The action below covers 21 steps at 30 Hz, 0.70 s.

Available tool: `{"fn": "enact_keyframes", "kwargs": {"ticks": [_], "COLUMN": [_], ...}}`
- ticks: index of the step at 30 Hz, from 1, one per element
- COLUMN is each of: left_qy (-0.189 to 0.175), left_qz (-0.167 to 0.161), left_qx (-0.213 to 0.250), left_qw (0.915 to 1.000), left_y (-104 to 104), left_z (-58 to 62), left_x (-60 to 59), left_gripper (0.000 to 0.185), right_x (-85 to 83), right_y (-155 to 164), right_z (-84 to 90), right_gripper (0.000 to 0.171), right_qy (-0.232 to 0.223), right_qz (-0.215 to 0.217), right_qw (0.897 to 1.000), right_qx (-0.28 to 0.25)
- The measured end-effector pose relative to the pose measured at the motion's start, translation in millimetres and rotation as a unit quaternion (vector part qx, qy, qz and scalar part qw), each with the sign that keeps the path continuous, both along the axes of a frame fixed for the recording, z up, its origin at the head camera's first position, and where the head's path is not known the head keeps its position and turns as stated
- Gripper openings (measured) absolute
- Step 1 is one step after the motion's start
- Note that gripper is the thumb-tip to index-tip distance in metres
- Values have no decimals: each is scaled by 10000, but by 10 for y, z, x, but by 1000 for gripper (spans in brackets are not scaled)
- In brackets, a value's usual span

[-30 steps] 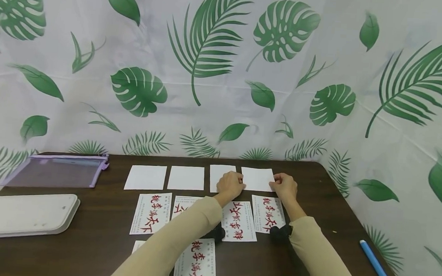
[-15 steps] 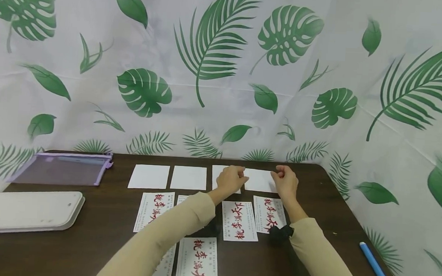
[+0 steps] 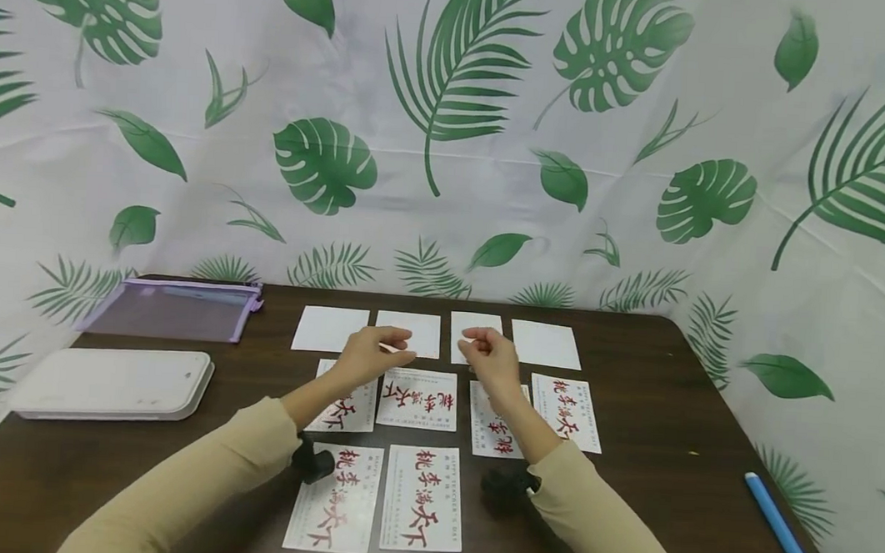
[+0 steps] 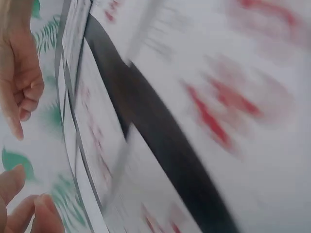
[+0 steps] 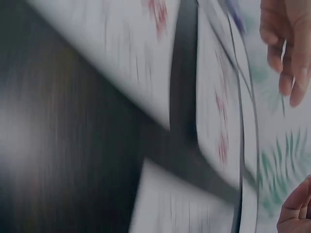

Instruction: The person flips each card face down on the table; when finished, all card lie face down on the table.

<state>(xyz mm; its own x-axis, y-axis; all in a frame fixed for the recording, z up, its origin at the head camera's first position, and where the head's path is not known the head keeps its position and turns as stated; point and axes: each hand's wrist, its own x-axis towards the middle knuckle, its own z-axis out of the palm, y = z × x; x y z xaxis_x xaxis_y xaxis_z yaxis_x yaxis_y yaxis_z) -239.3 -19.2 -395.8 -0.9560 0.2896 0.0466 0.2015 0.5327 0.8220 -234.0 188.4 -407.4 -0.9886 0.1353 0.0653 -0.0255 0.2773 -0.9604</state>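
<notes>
Both your hands are hovering by the back row: your left hand (image 3: 371, 355) is pointing inward with thumb and fingers loosely apart, your right hand (image 3: 492, 361) is bending its fingers softly, and I'm not seeing either one gripping anything. Four blank cards (image 3: 547, 345) are lying along the back, four printed cards (image 3: 417, 399) are sitting in the middle, and two more are lying up front. If you're squaring one up, I'd say you're better off pinching opposite edges lightly and sliding it flat, since thin card is probably skidding or bending easily. Second one in the middle row is lying sideways, btw.

For room: the blank ones are sitting near the table's (image 3: 651, 454) back edge, with the cloth (image 3: 492, 187) hanging behind, so go easy pushing forward. The black gear (image 3: 313, 462) on your left wrist is blocking a front card's corner; can't tell if it's touching. You're getting decent space on the right, before the pen (image 3: 782, 524); the case (image 3: 117, 383) and pouch (image 3: 173, 312) are crowding the left.
</notes>
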Motion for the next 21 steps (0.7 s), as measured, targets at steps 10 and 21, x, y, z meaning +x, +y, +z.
{"fn": "enact_keyframes", "kwargs": {"ticks": [10,21], "left_qy": [-11,-125], "left_qz": [521,620], "left_qx": [-687,-1212], "left_qw": [9963,9906], "left_y": [-805,-1040], "left_z": [-123,-255], "left_x": [152,110], "left_gripper": [43,52], "right_x": [95,29], "right_y": [-745,-1064], "right_z": [-86,-195], "right_gripper": [23,24], "right_qy": [99,-263], "right_qz": [1108,1320], "right_qw": [9879,9740], "right_qx": [1082,1824]}}
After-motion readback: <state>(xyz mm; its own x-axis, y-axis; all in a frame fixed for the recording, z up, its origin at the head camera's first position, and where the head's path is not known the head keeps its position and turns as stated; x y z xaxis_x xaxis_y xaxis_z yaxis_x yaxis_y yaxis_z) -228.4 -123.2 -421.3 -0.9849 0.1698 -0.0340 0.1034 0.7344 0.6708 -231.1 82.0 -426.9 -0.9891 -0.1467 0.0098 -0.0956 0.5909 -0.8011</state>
